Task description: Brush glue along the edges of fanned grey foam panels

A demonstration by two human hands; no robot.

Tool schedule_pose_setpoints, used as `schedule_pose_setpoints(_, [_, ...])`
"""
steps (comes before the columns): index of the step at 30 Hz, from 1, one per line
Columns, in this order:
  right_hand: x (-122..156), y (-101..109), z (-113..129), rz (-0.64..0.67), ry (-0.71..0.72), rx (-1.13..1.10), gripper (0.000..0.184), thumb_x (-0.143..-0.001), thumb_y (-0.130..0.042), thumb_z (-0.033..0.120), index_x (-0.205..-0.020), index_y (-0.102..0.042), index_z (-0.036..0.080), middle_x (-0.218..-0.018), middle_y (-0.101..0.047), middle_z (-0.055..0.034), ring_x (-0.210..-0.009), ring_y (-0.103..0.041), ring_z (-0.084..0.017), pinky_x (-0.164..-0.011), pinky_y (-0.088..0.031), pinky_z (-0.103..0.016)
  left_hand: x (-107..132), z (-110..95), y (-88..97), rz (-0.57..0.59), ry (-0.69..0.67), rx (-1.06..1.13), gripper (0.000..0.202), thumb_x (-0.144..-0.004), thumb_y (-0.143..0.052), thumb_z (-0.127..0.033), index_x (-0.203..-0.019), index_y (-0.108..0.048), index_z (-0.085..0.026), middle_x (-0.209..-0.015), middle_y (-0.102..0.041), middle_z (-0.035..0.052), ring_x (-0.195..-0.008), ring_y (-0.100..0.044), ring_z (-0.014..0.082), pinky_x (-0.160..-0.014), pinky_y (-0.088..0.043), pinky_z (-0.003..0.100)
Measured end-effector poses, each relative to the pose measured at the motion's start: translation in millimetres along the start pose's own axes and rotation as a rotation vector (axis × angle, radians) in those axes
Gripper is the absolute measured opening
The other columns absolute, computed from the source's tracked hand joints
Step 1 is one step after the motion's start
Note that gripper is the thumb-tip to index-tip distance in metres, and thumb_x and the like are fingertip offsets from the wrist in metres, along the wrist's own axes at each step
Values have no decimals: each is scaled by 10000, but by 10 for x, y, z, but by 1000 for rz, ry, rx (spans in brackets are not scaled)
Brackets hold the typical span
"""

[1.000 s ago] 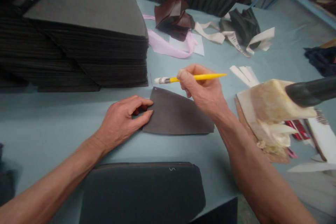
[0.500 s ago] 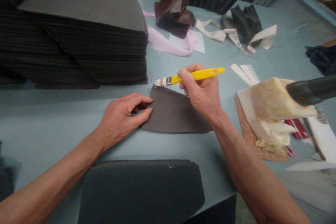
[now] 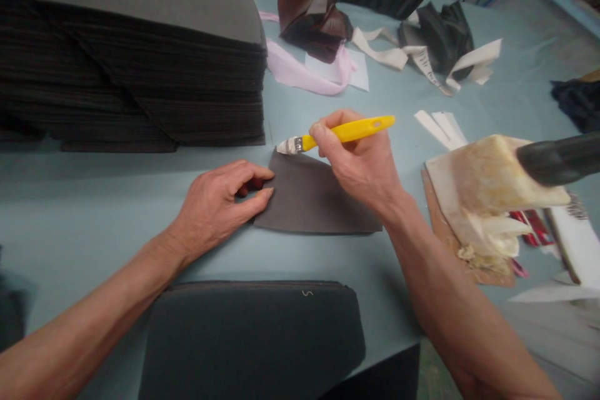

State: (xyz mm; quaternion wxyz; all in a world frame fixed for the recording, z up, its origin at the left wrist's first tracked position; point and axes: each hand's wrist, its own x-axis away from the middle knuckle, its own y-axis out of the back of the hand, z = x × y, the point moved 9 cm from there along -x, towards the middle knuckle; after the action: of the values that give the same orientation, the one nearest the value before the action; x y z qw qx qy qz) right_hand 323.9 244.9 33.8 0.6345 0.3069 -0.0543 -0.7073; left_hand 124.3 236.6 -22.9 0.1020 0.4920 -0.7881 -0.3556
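Note:
A flat dark grey panel (image 3: 314, 200) lies on the light blue tabletop between my hands. My left hand (image 3: 220, 200) rests at its left edge, fingers curled, with thumb and index fingertip gripping that edge. Closed around a yellow-handled paintbrush (image 3: 354, 131), my right hand (image 3: 360, 162) is above the panel's right part and hides some of it. The brush points left, and its whitish bristles touch the panel's upper left corner.
A tall stack of dark sheets (image 3: 154, 81) stands at the left. Nearer me lie dark pieces (image 3: 253, 337). Leather scraps (image 3: 312, 15), pink and white strips are at the back. A stained cream container (image 3: 487, 169) with a dark handle stands at the right.
The bristles have shifted very slightly at the panel's upper left corner. My left hand keeps its place at the edge. The whole view has tilted a little.

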Motion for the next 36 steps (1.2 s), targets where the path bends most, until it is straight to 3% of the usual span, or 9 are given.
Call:
schedule_pose_setpoints(7, [-9,37,120,-23,47,-2,285,-1047,-691,437,-882,-693,205,-727,-622,31,-667,-541,-104,-630,-405,-271,-5,17,8,-4,5,8,313,-977,-646,-443,-1118,-803,-212,-949,-764,20,-818,-659,179,-790,-464,324])
schedule_pose_setpoints(12, [-23,-95,128,74,79,1,316,-1056,-688,481,-913,-715,201,-749,-623,30,-663,-514,-99,-625,-386,-273,-4,15,3,-4,8,13,312,-973,-646,-441,-1105,-804,-206,-951,-771,21,-818,-662,180,-794,-468,322])
schedule_pose_setpoints(16, [-11,-6,84,84,57,81,408,-1034,-702,579,-894,-714,196,-711,-611,32,-629,-493,-100,-599,-361,-286,6,10,8,-7,2,13,309,-976,-644,-444,-1110,-803,-214,-967,-779,22,-819,-664,180,-798,-476,320])
schedule_pose_setpoints(20, [5,88,100,56,46,83,413,-1033,-701,578,-882,-708,194,-701,-613,35,-616,-494,-96,-599,-359,-286,2,26,2,-9,4,-11,320,-977,-642,-466,-1113,-798,-222,-957,-778,25,-806,-660,184,-795,-483,325])
schedule_pose_setpoints(24, [-3,37,153,34,58,41,384,-1052,-679,553,-904,-710,200,-736,-632,26,-651,-519,-104,-624,-382,-286,1,27,6,-12,5,-13,307,-978,-636,-471,-1101,-788,-235,-949,-778,26,-803,-664,193,-783,-493,330])
schedule_pose_setpoints(28, [-14,-37,123,94,55,67,471,-1026,-667,669,-921,-721,213,-759,-651,12,-686,-529,-124,-636,-390,-298,6,15,19,-6,11,-20,309,-983,-634,-487,-1103,-784,-245,-944,-777,31,-807,-668,200,-768,-497,334])
schedule_pose_setpoints(36, [-19,92,136,69,53,143,462,-1032,-666,657,-916,-717,212,-720,-643,22,-639,-499,-120,-655,-380,-314,-10,6,9,2,18,-38,311,-987,-623,-493,-1103,-781,-251,-952,-788,36,-820,-676,206,-748,-494,332])
